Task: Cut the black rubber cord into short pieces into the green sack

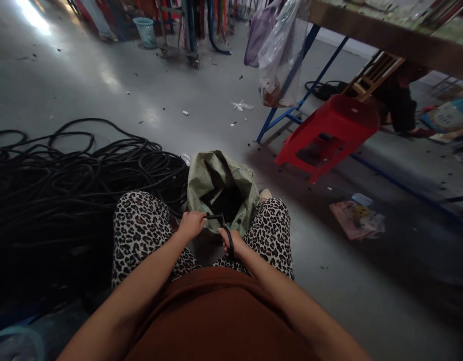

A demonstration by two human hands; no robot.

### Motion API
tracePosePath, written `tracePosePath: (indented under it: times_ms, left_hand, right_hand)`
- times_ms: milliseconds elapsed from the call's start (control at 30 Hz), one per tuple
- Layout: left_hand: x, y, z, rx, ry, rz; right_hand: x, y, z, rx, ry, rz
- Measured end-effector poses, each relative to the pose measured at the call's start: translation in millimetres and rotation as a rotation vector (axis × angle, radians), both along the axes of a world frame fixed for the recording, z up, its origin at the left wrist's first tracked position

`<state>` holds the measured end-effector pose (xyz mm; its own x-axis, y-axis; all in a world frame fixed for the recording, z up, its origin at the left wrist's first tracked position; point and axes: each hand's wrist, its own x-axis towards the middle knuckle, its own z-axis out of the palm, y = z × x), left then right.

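Black cord (214, 216), one end: gripped in the left hand (192, 224), fingers wrapped round it, tip jutting right over the near side of the sack's mouth.

Scissors (229, 236), dark handles: grasped in the right hand (233, 241), a loop showing along the back of the fingers; blades pointing up, at the cord's tip. Whether they touch it, or stand apart, cannot be told.

Sack (199, 175), pale green, woven: upright between the knees, mouth wide; contents dark, individual pieces too dim to tell.

Coils (99, 165), black, one large loose heap: on the floor to the left, reaching close to the sack. Link to the held cord hidden by the left knee.

Stool (351, 113), red plastic: right of the sack, well apart, beside the table (366, 27).

Packet (357, 220), printed: flat on the floor, right.

Step in hand, by judgement: trimming the cord above the sack. Next move seems to call for a firm left grip, the cord square between the blades, left fingertips clear of the edge, and the cut made over the opening.
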<state>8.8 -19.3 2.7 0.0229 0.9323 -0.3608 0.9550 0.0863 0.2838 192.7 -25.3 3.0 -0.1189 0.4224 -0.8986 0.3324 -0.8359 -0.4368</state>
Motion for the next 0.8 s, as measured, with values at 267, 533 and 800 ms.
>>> tracePosePath:
  times_ms: [267,533,800]
  left_hand:
    - [0,1,2.3,0.002,0.030,0.009]
    - [1,2,4.1,0.013,0.039,0.024]
    - [1,1,0.9,0.000,0.047,0.012]
  right_hand:
    - [-1,3,0.3,0.006,-0.067,0.025]
    - [-2,3,-13.7,-0.015,-0.080,0.076]
    - [-2,1,-17.3,-0.024,-0.010,0.073]
